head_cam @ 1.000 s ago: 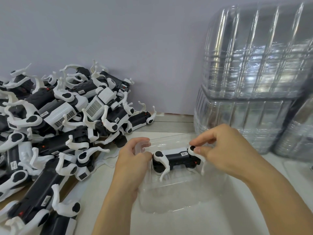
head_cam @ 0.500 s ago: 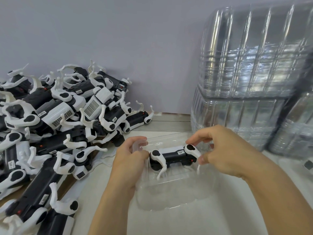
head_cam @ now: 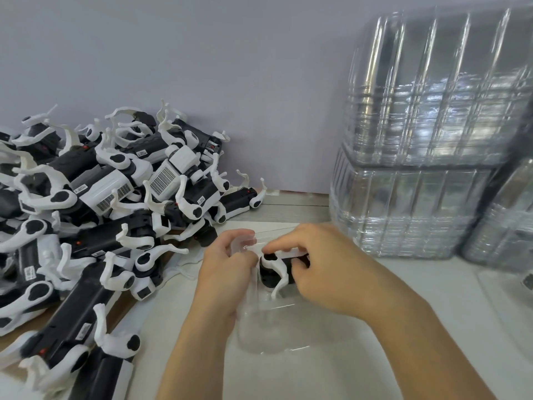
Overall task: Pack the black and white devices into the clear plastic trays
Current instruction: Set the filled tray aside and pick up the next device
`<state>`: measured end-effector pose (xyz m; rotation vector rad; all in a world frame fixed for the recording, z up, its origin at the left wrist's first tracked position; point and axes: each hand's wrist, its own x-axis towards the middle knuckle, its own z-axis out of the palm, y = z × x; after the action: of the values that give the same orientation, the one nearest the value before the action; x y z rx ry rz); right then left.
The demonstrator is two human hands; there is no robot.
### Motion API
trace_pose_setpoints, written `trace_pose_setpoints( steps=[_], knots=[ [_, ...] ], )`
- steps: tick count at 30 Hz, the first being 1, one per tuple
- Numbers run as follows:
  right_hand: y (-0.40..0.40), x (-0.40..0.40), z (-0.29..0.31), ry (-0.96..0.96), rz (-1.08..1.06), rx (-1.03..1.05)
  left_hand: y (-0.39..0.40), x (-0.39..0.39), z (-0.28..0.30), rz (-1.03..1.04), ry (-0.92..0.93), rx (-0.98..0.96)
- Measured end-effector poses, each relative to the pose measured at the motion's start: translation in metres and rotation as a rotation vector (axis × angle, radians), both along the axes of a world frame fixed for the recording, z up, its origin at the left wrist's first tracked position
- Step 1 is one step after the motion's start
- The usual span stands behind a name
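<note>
Between the hands, left hand (head_cam: pixel 227 265) grips tray (head_cam: pixel 268 336), right hand (head_cam: pixel 320 264) pinches device (head_cam: pixel 274 269).

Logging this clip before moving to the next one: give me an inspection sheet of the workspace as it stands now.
Surface: pale table, wood boards at the back edge.
Job's things: one device sits in the clear tray in front of the person; a pile of devices lies at left.
Clutter: tray stacks at right; another clear tray at the right edge, contents unclear.
Grippers: left hand holds the tray's left rim; right hand grips the device from above.
Cables: nothing seen.
Surroundings: plain lilac wall behind.
</note>
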<state>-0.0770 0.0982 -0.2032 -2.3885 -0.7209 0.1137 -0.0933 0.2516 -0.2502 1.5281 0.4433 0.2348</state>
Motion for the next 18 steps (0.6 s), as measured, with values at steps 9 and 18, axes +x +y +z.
trace_pose_setpoints(
  steps=[9, 18],
  knots=[
    [0.003, 0.001, -0.004, 0.07, -0.036, -0.003, -0.001, 0.002, 0.0, 0.014, -0.003, -0.023],
    [-0.015, 0.014, 0.0, 0.022, -0.066, 0.095, 0.002, 0.002, 0.001, 0.031, -0.029, -0.059]
  ],
)
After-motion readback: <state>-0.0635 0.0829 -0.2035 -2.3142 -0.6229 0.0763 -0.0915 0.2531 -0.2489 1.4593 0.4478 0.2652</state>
